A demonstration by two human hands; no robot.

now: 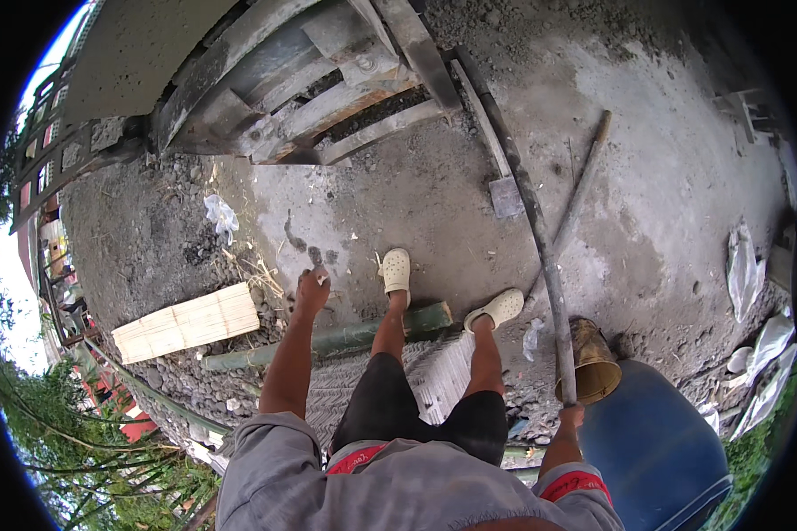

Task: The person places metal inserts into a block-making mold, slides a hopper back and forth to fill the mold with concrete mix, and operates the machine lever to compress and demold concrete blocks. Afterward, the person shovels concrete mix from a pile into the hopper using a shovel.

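Note:
My right hand (pixel 573 415) is wrapped round the near end of a long dark pole (pixel 540 230). The pole stretches away and up toward the wooden frame at the back, and its far end is hard to make out. My left hand (pixel 312 290) hangs over the ground in front of my left foot, fingers curled closed. A small pale spot shows at its fingertips, too small to name. Below the left hand lies a green bamboo pole (pixel 328 341). A brown-yellow bucket (pixel 596 363) lies tipped beside the dark pole, near my right hand.
A blue drum (pixel 651 434) stands at lower right. Pale slatted matting (pixel 186 324) lies at left. A wooden frame (pixel 328 115) rises at the back. A wooden stick (pixel 584 181) crosses under the pole, near a grey square plate (pixel 506 197). Plastic sheeting (pixel 744 270) lies far right.

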